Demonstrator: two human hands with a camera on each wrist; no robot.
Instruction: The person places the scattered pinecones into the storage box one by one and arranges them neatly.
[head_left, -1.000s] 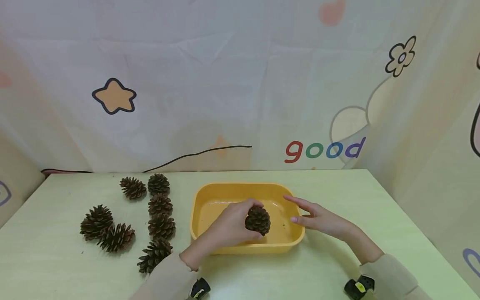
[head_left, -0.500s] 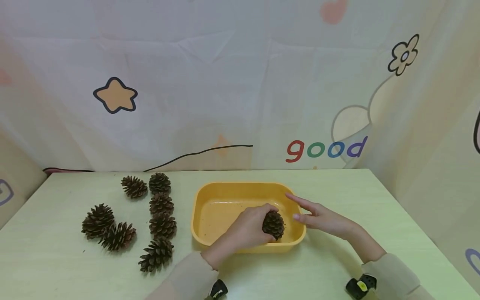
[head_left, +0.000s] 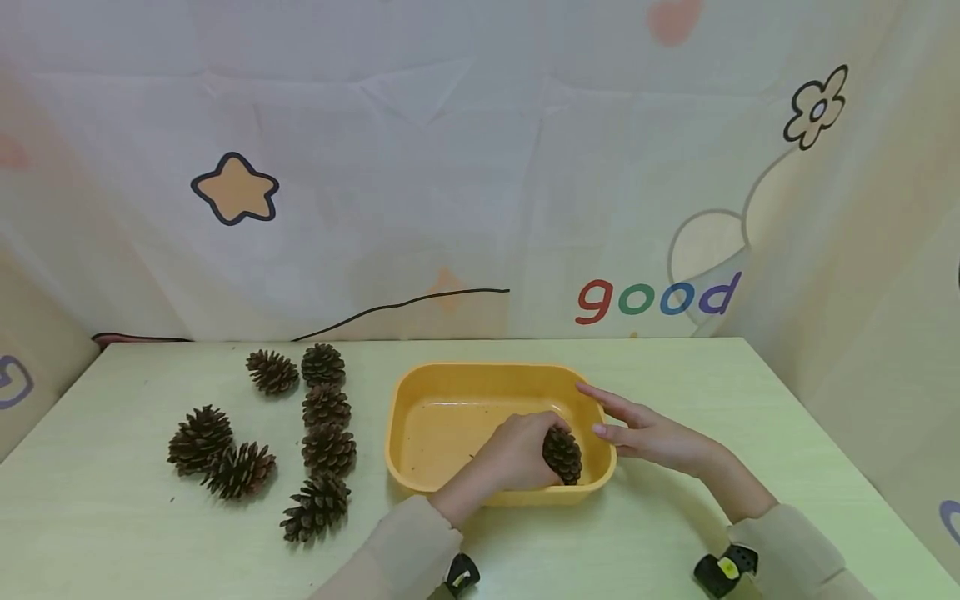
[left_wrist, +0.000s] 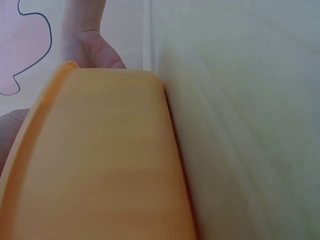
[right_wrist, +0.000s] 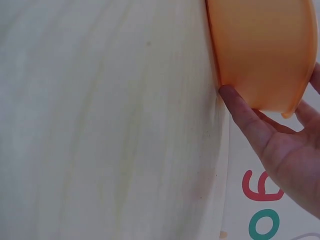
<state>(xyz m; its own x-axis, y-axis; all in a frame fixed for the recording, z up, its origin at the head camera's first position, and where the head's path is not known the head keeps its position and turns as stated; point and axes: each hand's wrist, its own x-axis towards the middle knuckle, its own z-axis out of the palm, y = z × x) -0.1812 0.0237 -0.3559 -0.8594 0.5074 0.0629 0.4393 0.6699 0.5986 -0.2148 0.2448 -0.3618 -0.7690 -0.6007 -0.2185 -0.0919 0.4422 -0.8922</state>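
Left hand [head_left: 517,454] is curled round a pine cone [head_left: 562,455], fingers wrapped over its left side, holding it low inside the yellow tub [head_left: 480,375] near the right front corner; cone looks at or just above the tub floor, contact not clear. Right hand [head_left: 648,435] is flat and relaxed, fingers straight, resting against the tub's right outer wall, gripping nothing; right wrist view shows a fingertip [right_wrist: 231,97] touching the tub [right_wrist: 260,50] wall at table level. Left wrist view shows only the tub's [left_wrist: 100,160] outer wall, blurred, and part of the right hand [left_wrist: 92,50] beyond it; the cone is hidden there.

Step in hand, as judged: setting the cone down in the tub while the other hand steadies it. Next move would call for loosening the fingers off the cone and lifting the hand clear of the rim, tub kept from sliding.

Seven more cones lie on the table [head_left: 675,517] left of the tub: a column of four [head_left: 327,437], one [head_left: 272,372] beside its top, two [head_left: 221,454] touching each other further left.

Materials: cones brown, woody, open stiff scales, egg-shaped, rough; tub smooth glossy plastic, rectangular with rounded corners, a few dark specks on its floor; table pale green, matte, faint grain; backdrop is creased cloth with a star, a flower and "good" printed on it.
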